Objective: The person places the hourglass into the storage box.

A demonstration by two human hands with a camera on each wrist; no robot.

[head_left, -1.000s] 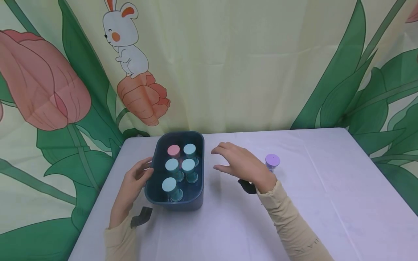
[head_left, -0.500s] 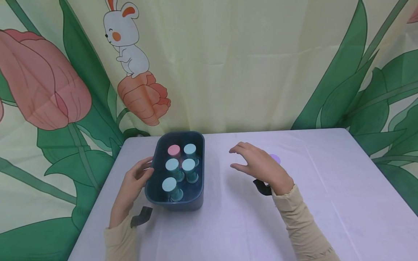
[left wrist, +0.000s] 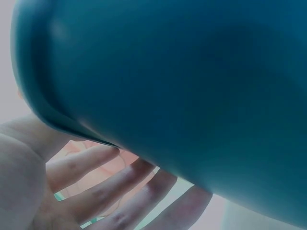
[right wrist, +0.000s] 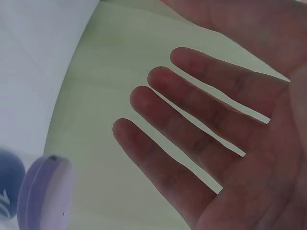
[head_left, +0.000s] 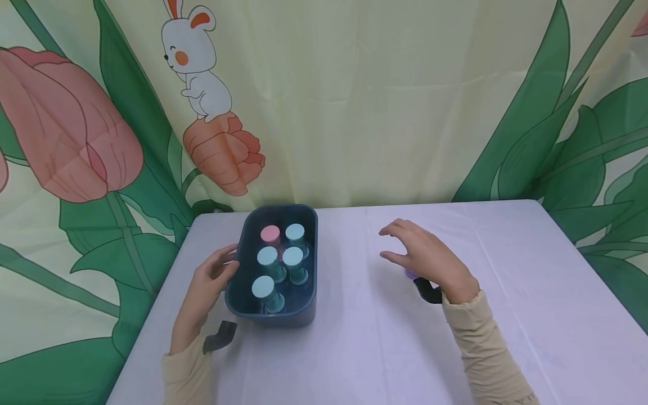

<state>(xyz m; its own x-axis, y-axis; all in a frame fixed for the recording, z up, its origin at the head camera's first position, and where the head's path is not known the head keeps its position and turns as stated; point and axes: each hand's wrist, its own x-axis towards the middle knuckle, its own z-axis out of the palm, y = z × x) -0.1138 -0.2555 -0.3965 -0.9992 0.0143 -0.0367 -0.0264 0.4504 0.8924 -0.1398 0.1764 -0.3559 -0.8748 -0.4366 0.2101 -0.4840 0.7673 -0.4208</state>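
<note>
My left hand (head_left: 210, 278) rests against the outer left side of a dark blue bin (head_left: 300, 319), fingers fairly straight and thumb at the rim. The left wrist view shows several fingertips (left wrist: 189, 206) along the bin's wall. Inside the bin stand several sand timers with pale teal caps (head_left: 263, 287) and one with a pink cap (head_left: 270, 234). Above the table to the right, my right hand (head_left: 432, 256) holds nothing, its fingers spread. It mostly hides a purple sand timer (head_left: 411, 274), whose cap shows in the right wrist view beside a blue round piece with white marking (right wrist: 9, 184).
A white cloth covers the table (head_left: 354, 349), whose far edge lies close to a printed curtain (head_left: 385, 112) with a rabbit, a carrot and tulips. Black straps (head_left: 220, 336) sit at both wrists.
My right hand has moved away from the bin toward the right and now covers most of the purple sand timer. My left hand and the bin have stayed in place.
</note>
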